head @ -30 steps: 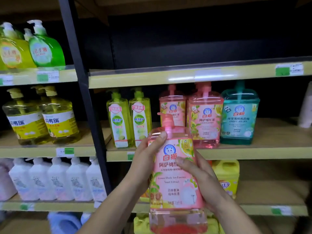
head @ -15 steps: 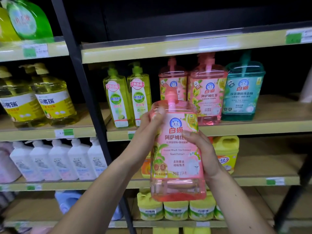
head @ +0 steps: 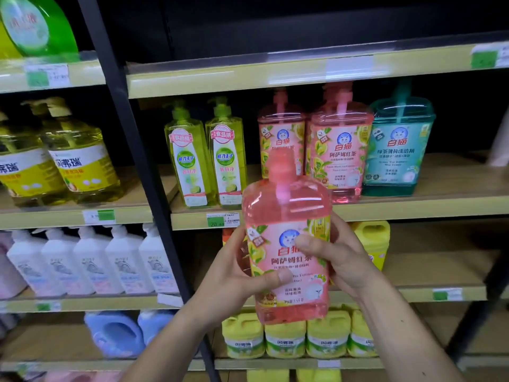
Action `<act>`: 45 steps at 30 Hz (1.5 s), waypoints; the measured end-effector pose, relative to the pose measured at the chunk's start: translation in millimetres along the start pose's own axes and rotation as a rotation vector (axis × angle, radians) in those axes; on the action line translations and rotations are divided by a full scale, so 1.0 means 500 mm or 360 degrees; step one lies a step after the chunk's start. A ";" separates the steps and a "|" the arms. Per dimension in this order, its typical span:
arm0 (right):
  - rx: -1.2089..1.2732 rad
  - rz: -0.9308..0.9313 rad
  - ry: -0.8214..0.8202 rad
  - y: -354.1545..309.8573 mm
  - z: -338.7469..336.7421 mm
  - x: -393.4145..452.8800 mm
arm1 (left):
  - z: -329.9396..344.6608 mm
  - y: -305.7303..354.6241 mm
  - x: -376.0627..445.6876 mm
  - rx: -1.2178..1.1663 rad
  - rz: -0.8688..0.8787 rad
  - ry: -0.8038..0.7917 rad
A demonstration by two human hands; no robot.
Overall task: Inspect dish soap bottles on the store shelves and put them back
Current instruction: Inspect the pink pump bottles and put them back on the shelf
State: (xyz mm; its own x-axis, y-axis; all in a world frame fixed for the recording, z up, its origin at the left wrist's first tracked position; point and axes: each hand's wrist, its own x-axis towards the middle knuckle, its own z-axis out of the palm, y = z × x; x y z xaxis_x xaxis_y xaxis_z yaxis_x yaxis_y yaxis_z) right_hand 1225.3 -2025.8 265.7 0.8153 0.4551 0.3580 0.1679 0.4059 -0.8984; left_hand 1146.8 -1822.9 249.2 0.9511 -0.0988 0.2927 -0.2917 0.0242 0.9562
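Observation:
I hold a pink pump bottle of dish soap point(head: 286, 205) upright in front of the shelves, its label facing me. My left hand point(head: 234, 274) grips its left side, thumb across the lower label. My right hand point(head: 338, 257) grips the right side, thumb over the logo. On the middle shelf point(head: 440, 205) behind it stand two more pink bottles point(head: 340, 150), a teal bottle point(head: 399, 150) and two slim green bottles point(head: 205, 158).
A black upright post point(head: 129, 150) splits the shelving. To its left stand yellow bottles point(head: 80, 161) and, lower down, several white pump bottles point(head: 91, 266). Yellow jugs point(head: 286, 340) and blue jugs point(head: 115, 332) fill the lower shelves. Bare shelf board lies right of the teal bottle.
The pink bottle has come up and tipped more upright. My left hand slid from its shoulder down to the label, and my right thumb moved up onto the logo. The view has dropped.

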 end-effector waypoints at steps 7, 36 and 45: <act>-0.0636 -0.0113 -0.0308 -0.011 -0.016 -0.031 | -0.035 -0.035 -0.008 0.0610 -0.0019 0.0015; -0.0242 -0.0062 -0.0096 -0.005 0.003 -0.063 | 0.049 -0.042 -0.059 -0.0284 -0.0005 0.0248; 0.0077 0.0393 0.0097 0.001 0.009 -0.052 | 0.100 0.016 -0.013 -0.0478 -0.0266 0.0527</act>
State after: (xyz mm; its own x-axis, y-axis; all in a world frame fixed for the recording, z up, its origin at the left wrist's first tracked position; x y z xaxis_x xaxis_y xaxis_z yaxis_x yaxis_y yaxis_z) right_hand 1201.7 -2033.9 257.3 0.8605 0.4971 0.1117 -0.0660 0.3262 -0.9430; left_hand 1133.1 -1871.8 254.9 0.9780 0.1951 0.0740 -0.1360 0.3265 0.9354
